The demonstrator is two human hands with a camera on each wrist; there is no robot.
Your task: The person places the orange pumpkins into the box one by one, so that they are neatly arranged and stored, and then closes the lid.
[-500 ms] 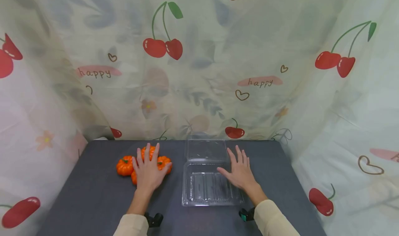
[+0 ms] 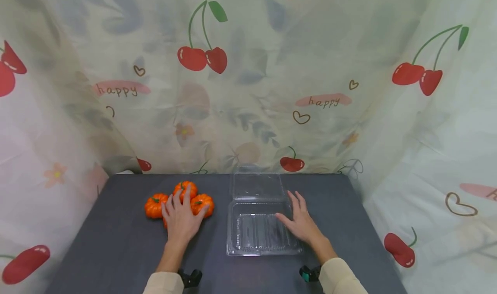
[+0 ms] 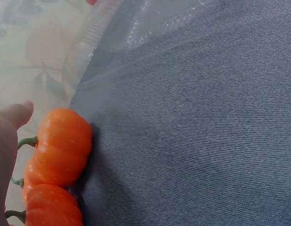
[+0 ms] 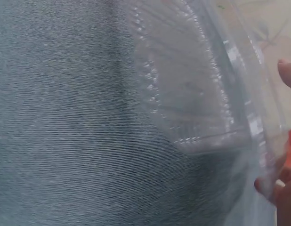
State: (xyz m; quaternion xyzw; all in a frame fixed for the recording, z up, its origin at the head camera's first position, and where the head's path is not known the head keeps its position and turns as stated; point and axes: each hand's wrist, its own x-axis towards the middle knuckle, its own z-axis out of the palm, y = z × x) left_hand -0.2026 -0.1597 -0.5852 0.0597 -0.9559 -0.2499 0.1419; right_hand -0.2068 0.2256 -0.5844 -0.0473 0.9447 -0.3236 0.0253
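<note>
Several small orange pumpkins with green stems form a cluster on the left of the table: one at the left, one at the back, one at the right. Another is mostly hidden beneath my left hand, which hovers over the group with spread, slightly bent fingers; contact cannot be judged. In the left wrist view, the thumb is beside a pumpkin. A clear plastic clamshell box lies open at centre. My right hand is at its right side, fingers extended, gripping nothing.
The box's transparent lid is folded back toward the rear edge. Below everything is a dark grey table. A printed cherry curtain surrounds the back and sides. Each wrist wears a black device.
My left hand has drawn back slightly and its fingers have bent over the pumpkins. The right hand has shifted a little right and down, its fingers closer together. The pumpkins and box stay put.
</note>
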